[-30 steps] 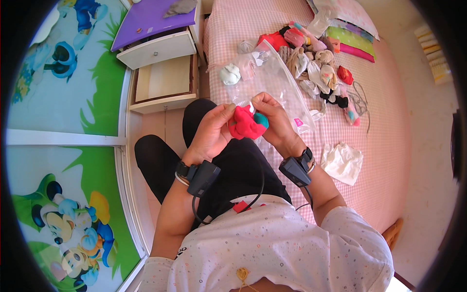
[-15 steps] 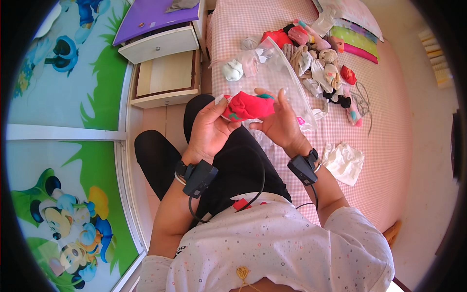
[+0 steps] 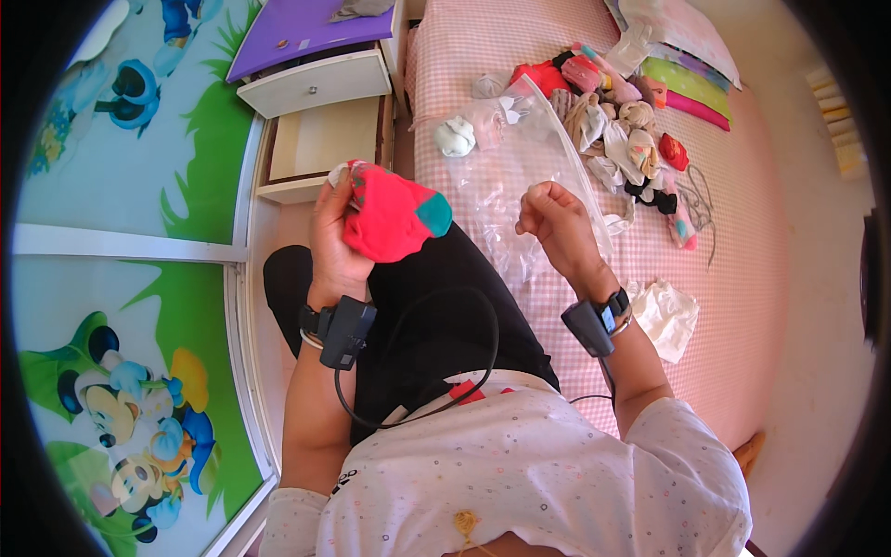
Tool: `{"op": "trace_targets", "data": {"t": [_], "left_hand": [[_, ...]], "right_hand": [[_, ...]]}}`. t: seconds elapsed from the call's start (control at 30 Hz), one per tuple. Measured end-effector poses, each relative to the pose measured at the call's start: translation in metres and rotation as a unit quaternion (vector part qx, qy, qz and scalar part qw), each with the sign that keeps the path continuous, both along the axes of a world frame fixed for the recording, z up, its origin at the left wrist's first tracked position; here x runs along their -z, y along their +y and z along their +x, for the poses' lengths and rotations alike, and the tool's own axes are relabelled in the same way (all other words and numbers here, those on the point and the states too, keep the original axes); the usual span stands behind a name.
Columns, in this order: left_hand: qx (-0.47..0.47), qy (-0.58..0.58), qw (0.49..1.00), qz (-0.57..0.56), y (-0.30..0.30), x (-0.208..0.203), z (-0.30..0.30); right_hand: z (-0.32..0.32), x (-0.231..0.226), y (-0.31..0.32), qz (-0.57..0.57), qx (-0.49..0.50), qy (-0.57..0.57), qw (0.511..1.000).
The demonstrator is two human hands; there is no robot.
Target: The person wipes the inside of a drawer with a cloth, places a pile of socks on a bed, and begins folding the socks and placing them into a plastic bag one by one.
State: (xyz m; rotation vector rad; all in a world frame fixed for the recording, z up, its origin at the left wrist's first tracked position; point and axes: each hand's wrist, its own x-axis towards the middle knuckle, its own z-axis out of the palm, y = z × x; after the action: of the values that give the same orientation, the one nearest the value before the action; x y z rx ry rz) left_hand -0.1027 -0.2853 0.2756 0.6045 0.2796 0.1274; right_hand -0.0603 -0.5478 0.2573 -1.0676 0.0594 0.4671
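Note:
A red sock [image 3: 394,218] with a teal-green patch at one end hangs above my lap. My left hand [image 3: 332,237] is closed round its whitish cuff side, the thumb up over the edge. Off to the right, my right hand [image 3: 560,227] is raised with its fingers curled in; nothing shows in them. Behind that hand a clear plastic zip bag [image 3: 520,172] lies spread on the bed, and I cannot tell that the hand touches it. A rolled pale mint sock [image 3: 455,136] rests at the bag's left side.
A heap of mixed socks [image 3: 617,139] lies farther back on the checked bed [image 3: 733,232]. Right of my right forearm is a crumpled white cloth [image 3: 665,320]. Folded fabrics [image 3: 687,93] are stacked at the far right. A drawer cabinet [image 3: 316,84] stands left with its drawers pulled out.
My hands have moved apart. The left carried the red sock left and slightly down, and the sock now hangs looser. My right hand has gone from open fingers to curled ones.

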Motion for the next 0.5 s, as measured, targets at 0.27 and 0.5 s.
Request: {"op": "trace_targets", "data": {"t": [0.27,0.5], "left_hand": [[-0.021,-0.002,0.998,0.062,-0.030,-0.004,-0.001],[-0.032,-0.025,0.995,0.093,0.000,-0.003,0.001]], "right_hand": [[-0.030,-0.024,0.070,-0.033,-0.057,-0.151,0.986],[-0.008,0.003,0.045,0.168,-0.090,0.091,0.977]]}}
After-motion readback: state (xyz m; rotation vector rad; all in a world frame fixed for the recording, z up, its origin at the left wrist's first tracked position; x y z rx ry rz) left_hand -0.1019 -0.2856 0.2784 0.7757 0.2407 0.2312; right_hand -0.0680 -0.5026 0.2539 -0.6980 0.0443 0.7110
